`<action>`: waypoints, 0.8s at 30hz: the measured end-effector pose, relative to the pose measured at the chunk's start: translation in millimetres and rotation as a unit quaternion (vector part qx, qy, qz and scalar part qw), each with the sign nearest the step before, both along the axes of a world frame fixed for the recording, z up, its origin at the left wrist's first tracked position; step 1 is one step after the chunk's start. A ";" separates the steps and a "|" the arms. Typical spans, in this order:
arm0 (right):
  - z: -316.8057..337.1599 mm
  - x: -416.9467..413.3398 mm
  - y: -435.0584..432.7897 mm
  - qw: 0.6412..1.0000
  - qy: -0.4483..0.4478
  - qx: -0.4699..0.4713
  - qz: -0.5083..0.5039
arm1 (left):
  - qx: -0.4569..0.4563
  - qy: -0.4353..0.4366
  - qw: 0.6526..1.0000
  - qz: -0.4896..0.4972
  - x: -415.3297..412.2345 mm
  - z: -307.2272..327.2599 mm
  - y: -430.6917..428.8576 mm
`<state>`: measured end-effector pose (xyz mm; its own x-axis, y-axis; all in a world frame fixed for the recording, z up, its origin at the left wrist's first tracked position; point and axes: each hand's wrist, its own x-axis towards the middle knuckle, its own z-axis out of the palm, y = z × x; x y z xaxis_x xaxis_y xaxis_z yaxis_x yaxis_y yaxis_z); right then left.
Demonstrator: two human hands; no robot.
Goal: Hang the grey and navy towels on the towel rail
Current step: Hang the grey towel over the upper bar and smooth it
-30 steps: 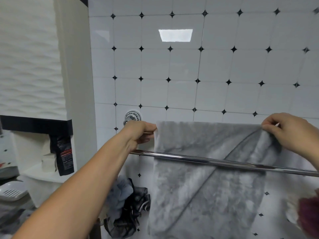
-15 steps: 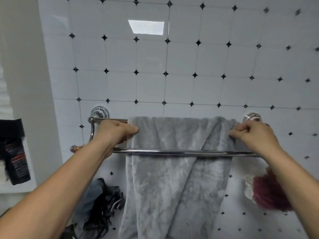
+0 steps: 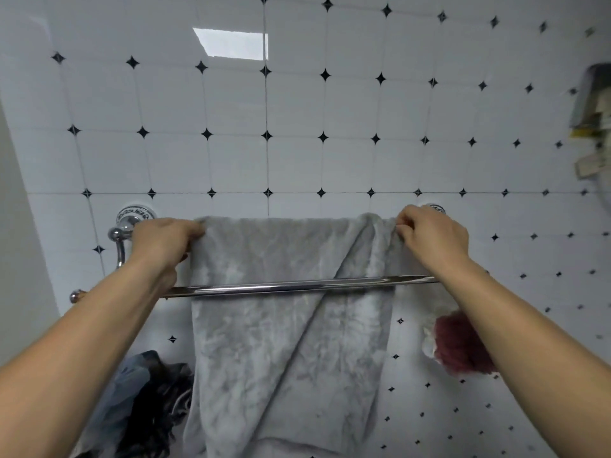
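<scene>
Both hands up at the rail: our left hand (image 3: 163, 241) pinches the top left corner of the grey towel (image 3: 284, 342), our right hand (image 3: 433, 239) pinches the top right corner, fingers closed on cloth at each end. We hold it wide like that, we judge, to spread it flat along the bar. White tiled wall (image 3: 297, 127) fills the back, black diamond insets. Grey towel drapes over the back bar, hangs down behind the front chrome bar (image 3: 291, 287); a diagonal fold runs across it, so not smooth yet. Dark bundle (image 3: 148, 401) low left, maybe the navy towel, can't confirm. Maroon puff (image 3: 459, 345) hangs low right, by our right forearm. Round wall mount (image 3: 135, 214) upper left has dark lettering, too small to read. No other writing legible.
</scene>
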<state>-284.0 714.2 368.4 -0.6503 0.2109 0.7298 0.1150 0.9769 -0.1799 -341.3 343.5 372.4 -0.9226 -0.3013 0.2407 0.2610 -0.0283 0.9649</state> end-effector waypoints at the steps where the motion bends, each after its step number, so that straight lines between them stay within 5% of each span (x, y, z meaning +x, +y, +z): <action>1: 4.2 -0.8 2.7 0.999 -0.018 0.028 -0.003 | -0.003 0.001 1.000 -0.003 -0.6 1.5 -1.1; 5: 23.9 5.7 32.0 0.994 -0.061 0.074 -0.056 | -0.005 0.000 1.000 0.022 -6.9 3.2 -14.9; 9: 37.0 22.6 70.0 0.985 -0.067 -0.017 -0.161 | -0.016 0.007 0.999 0.051 -8.9 -0.5 -25.5; 12: 26.5 23.8 54.2 0.982 -0.104 -0.150 -0.046 | -0.042 0.031 0.998 0.029 -5.9 -6.2 -17.4; 15: 0.6 13.6 5.3 0.918 -0.134 -0.340 0.155 | -0.042 0.047 0.998 -0.007 -3.2 -9.1 -9.7; 18: -16.0 -7.3 -16.1 0.879 -0.086 -0.428 0.191 | -0.066 0.020 0.998 -0.006 -0.4 -9.5 -13.4; 24: 4.6 4.8 28.0 0.914 -0.158 -0.349 0.133 | -0.131 -0.009 0.991 0.006 10.6 -13.0 -32.8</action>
<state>-279.2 742.2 373.0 -0.9011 0.3579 0.2446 0.0443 0.6373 -0.7694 -330.7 310.7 359.4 -0.9245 -0.2412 0.2951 0.2419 0.2269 0.9434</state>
